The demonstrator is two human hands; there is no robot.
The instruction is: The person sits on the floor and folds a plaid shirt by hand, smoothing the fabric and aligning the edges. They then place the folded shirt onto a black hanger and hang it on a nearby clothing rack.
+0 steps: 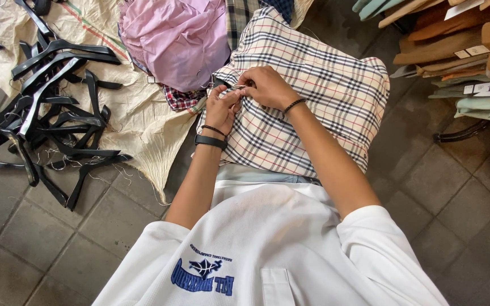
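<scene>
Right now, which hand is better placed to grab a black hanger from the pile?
Probably the left hand. It rests on the checked shirt nearer the black hangers lying to the person's left, while the right hand is farther away.

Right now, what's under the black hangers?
The black hangers lie on a beige woven sack and grey floor tiles. What the pile itself covers is hidden.

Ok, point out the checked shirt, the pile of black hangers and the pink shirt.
checked shirt (336, 96), head view, on its flat back panel right of the hands.
black hangers (52, 113), head view, middle of the pile.
pink shirt (180, 39), head view, centre of the bunched cloth.
</scene>
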